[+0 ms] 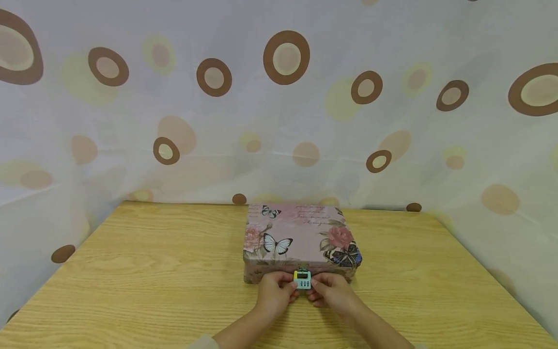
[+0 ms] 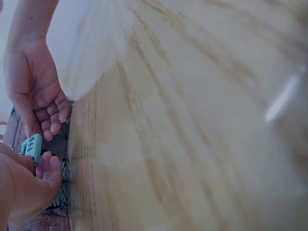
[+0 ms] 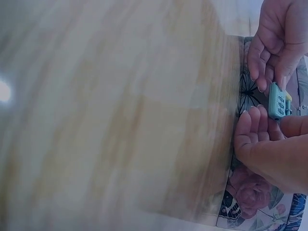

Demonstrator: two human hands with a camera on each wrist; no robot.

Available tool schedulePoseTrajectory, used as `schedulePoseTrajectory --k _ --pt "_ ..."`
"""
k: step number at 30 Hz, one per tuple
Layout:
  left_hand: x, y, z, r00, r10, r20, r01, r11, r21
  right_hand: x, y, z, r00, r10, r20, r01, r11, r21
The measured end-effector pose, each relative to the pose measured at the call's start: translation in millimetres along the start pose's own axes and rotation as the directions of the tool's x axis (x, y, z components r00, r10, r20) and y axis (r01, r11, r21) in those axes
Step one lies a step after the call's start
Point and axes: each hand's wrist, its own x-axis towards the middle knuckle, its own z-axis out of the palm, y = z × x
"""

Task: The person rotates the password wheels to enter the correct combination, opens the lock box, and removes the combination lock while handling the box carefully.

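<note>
A small teal combination padlock (image 1: 302,280) with number dials and a yellow patch is at the front of a pink box (image 1: 301,242), just below its metal clasp (image 1: 302,266). My left hand (image 1: 275,293) pinches the padlock's left side between thumb and fingers. On the opposite side my right hand (image 1: 334,292) pinches it too. Both wrist views show the padlock (image 2: 32,148) between the two hands, the dial face (image 3: 277,102) turned outward. Whether its shackle passes through the clasp cannot be made out. The box lid is down, printed with butterflies and roses.
The box stands on a wood-grain table (image 1: 174,271), close to its back edge. Behind and along both sides hangs a pale curtain (image 1: 244,121) with brown rings and spots.
</note>
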Motion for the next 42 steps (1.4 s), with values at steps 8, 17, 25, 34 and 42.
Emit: schedulePoseTrajectory --k 8,17,25,34,42 --pt "-0.4 0.3 -0.8 1.0 0.006 0.005 -0.006 1.0 0.001 -1.2 -2.0 1.7 1.0 -0.001 -0.012 0.001 1.0 -0.005" --pt "-1.9 2.4 -1.0 1.0 -0.028 0.015 0.028 1.0 -0.01 -1.0 -1.4 2.1 1.0 0.014 -0.006 -0.014 1.0 -0.005" --pt "-2.0 2.2 -0.3 1.0 -0.016 0.005 0.016 1.0 0.005 0.5 -0.2 4.1 1.0 0.003 -0.021 -0.003 0.999 -0.039" --pt "-1.9 1.2 0.4 1.0 -0.007 -0.004 0.007 1.0 0.019 0.3 -0.9 4.1 1.0 -0.005 -0.012 0.004 0.999 -0.054" --pt "-2.3 1.7 1.3 1.0 -0.001 -0.003 0.001 1.0 0.02 -1.4 -1.2 0.9 1.0 0.0 0.012 0.0 1.0 -0.025"
